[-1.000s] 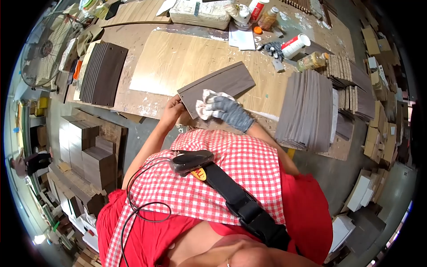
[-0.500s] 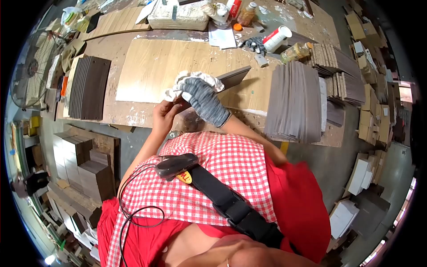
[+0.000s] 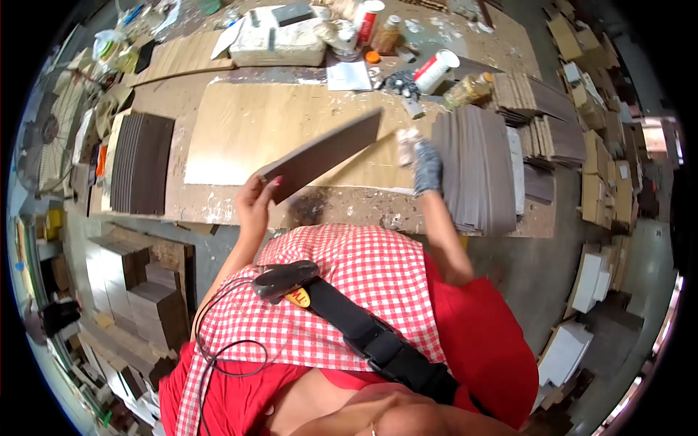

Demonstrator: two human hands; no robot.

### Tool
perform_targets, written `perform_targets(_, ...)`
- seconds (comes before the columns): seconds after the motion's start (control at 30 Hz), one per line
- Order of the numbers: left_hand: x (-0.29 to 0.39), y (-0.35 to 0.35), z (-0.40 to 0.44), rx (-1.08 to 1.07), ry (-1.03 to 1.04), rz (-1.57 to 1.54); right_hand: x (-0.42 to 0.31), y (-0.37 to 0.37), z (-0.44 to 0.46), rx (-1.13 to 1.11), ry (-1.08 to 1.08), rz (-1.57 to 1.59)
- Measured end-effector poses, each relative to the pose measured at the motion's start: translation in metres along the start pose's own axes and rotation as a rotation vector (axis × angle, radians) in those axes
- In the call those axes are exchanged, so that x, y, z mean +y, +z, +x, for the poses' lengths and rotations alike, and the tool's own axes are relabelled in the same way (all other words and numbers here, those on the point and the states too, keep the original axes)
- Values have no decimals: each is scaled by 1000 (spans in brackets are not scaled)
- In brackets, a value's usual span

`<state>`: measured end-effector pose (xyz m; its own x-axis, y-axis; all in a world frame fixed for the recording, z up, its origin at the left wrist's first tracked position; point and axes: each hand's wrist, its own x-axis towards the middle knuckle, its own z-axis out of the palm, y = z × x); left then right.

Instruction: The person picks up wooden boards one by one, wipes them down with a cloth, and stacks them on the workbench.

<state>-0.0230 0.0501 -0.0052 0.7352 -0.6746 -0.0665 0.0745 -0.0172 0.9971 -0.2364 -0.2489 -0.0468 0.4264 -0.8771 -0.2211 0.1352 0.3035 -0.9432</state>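
My bare left hand [image 3: 254,204] is closed on the near end of a dark grey-brown board [image 3: 327,154]. The board stands tilted on its edge, slanting up and right above a light wood panel [image 3: 229,134]. On my right hand [image 3: 429,168] is a grey knitted glove. Bunched in its fingers is a white cloth [image 3: 407,147], somewhat blurred. This hand is off the board, just left of a large stack of dark boards [image 3: 476,171]. At the left of the table stands another row of similar dark boards [image 3: 145,163].
At the back are a wrapped block [image 3: 276,45], a red-and-white can [image 3: 436,71], a jar [image 3: 469,91] and a spare glove [image 3: 401,84]. More boards [image 3: 549,138] are piled at the right. A fan [image 3: 49,131] stands at the far left.
My right hand has swung right with the cloth, from over the board to beside the right stack. More of the board's face now shows, still held in my left hand.
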Motion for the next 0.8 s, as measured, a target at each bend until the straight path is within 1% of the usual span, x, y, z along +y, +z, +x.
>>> perform_targets(0.03,8,1,1,47,-79,-147,17,-3,-11,-21,125,-21)
perform_targets(0.07,16,5,2,85,-168,-293,48,-16,-22,-150,132,-239)
perform_targets(0.1,12,5,3,74,-200,-404,65,5,-36,-299,473,336)
perform_targets(0.13,9,7,4,67,-232,-511,-7,61,-82,-306,363,235)
perform_targets(0.17,12,12,4,52,-246,-547,23,59,-81,-275,569,315)
perform_targets(0.2,16,19,2,27,-240,-548,-8,84,-99,-218,525,253)
perform_targets(0.27,25,34,-3,-56,-329,-634,-7,88,-92,-183,412,161)
perform_targets(0.3,19,31,6,-94,-351,-583,-4,96,-75,-163,325,86)
perform_targets(0.33,21,31,9,-118,-341,-580,-9,90,-74,-152,304,95)
perform_targets(0.4,27,29,14,-272,-285,-309,-34,81,-76,-137,210,-224)
perform_targets(0.43,29,27,17,-321,-197,-193,-39,82,-74,-107,-48,-85)
perform_targets(0.47,32,26,14,-298,-195,-110,-52,71,-72,-91,78,-132)
perform_targets(0.53,32,5,23,-312,-114,-83,-82,46,-67,-88,171,-140)
perform_targets(0.57,29,-10,32,-280,-71,-57,-102,37,-72,-83,106,-68)
perform_targets(0.6,16,-34,47,-217,21,35,-125,30,-80,-79,40,4)
perform_targets(0.63,15,-58,59,-140,94,117,-135,11,-76,-104,20,-92)
perform_targets(0.67,31,-83,65,-53,148,362,-144,-16,-66,-123,2,-188)
perform_targets(0.7,55,-107,67,13,169,635,-136,-58,-46,-57,18,-124)
perform_targets(0.73,47,-149,76,156,202,736,-131,-95,-34,6,35,-59)
perform_targets(0.77,28,-203,90,272,223,786,-163,-97,-46,-30,-99,-279)
perform_targets(0.8,11,-242,93,393,243,834,-195,-96,-60,-71,-233,-499)
